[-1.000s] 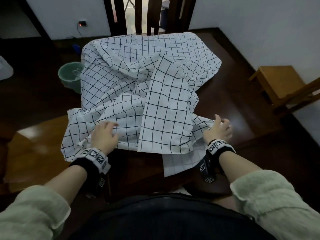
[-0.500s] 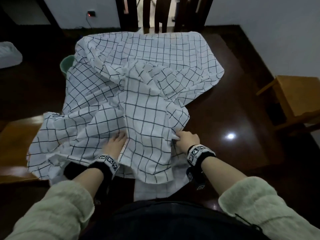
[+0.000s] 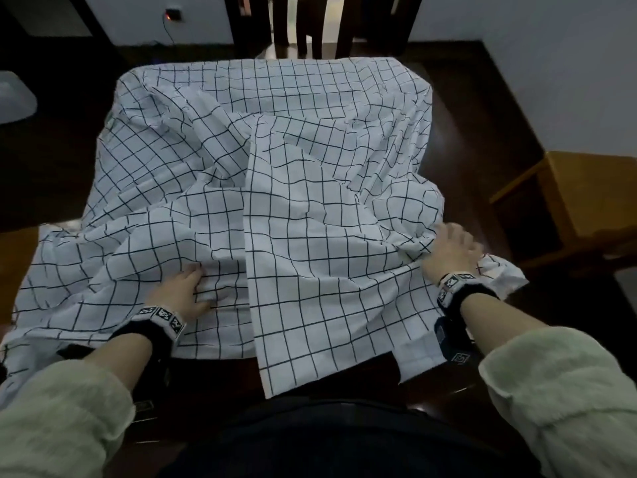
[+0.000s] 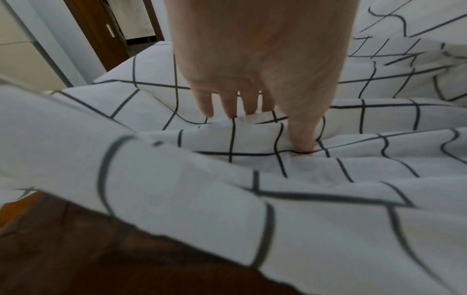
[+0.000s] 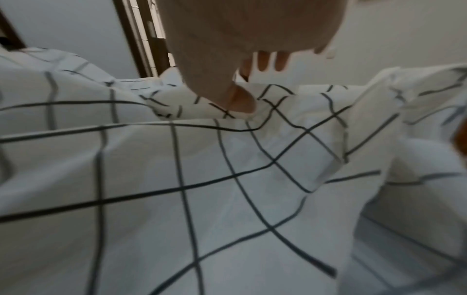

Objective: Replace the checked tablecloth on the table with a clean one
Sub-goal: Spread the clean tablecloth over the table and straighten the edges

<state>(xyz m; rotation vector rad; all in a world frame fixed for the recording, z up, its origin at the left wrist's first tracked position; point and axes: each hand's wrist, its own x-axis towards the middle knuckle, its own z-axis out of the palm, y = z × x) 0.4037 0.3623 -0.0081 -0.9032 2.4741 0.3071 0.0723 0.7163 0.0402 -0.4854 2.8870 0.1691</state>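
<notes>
cloth [image 3: 310, 208], white with a black grid, lies rumpled over most of the dark table [image 3: 565, 315] in the head view, reaching from the far edge to the near edge, where one flap hangs over toward the person. folds run across its middle. left hand [image 3: 182, 291] rests flat on the cloth at near left, fingers spread and straight, palm down, grasping nothing. right hand [image 3: 451, 250] sits on a bunched ridge of cloth at near right; the fingers curve over the fabric, but whether they clamp it cannot be told from this view. a loose cloth corner lies just right of that wrist. both wrists carry black bands with printed markers. wooden stool [image 3: 586, 198] stands to the right of the table, chair back [image 3: 310, 22] at the far side, a wall socket [image 3: 172, 13] at far left.

left wrist view: left hand [image 4: 260, 65] points down onto the cloth [image 4: 252, 199], fingers [image 4: 227, 103] straight with tips pressing into a crease, thumb extended and dug into a fold. bare table [image 4: 76, 249] shows at lower left.

right wrist view, blurred: right hand [image 5: 240, 46] hangs over the cloth [image 5: 202, 179], thumb tip touching a fold, fingers extended beyond it. the hand looks released rather than clenched, though the blur leaves some doubt.
</notes>
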